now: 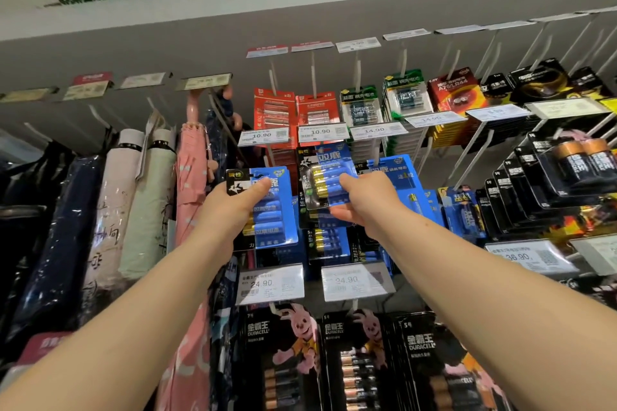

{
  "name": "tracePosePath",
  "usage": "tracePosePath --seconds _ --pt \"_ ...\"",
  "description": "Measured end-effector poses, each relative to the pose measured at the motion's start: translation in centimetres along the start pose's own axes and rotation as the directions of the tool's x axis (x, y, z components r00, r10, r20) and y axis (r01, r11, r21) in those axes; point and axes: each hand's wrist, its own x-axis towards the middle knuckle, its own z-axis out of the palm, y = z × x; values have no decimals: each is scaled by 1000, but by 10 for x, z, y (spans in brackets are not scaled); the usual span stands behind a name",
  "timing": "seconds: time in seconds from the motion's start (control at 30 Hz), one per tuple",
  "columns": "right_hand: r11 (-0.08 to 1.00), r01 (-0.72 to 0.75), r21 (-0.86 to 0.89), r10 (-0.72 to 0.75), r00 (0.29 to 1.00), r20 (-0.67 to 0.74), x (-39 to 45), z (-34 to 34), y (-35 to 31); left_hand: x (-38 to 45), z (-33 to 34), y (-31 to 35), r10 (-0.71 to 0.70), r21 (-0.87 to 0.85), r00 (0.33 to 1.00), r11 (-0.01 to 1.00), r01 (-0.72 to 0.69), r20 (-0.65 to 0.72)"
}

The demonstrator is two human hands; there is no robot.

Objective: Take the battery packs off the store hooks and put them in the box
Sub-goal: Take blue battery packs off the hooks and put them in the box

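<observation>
Both arms up at the display. Left hand (233, 207) clamped on a blue battery pack (272, 210), thumb across its front. Right hand (362, 200) pinching another blue pack (329, 173), just right, against hanging stock.

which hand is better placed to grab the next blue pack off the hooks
Neither is free: the left hand and right hand each grip a blue battery pack. The right sits closer to the hanging blue packs.

DURACELL pack (280, 354); 24.90 price tag (270, 284)
</observation>
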Motion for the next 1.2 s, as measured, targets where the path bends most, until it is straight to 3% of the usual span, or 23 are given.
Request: tracePosePath --seconds 0.53,0.63,0.8,1.0,1.2 --pt "991 37 -132 -31 998 47 -1 -11 7 0 10 -9 -4 -66 1000 998 4 3" --pt "961 99 -260 -85 994 64 -3 -15 10 0 11 -10 -1 -86 1000 996 2 1" --pt "809 266 -524 -278 959 58 1 -25 15 0 13 -11 9 -127 1000 992 -11 -13" --pt "806 398 -437 -287 910 300 -18 -18 11 2 22 -7 5 -137 1000 991 -7 -19" --pt "783 391 -483 -231 905 357 -23 -5 11 -3 29 -1 22 -111 1000 994 -21 12"
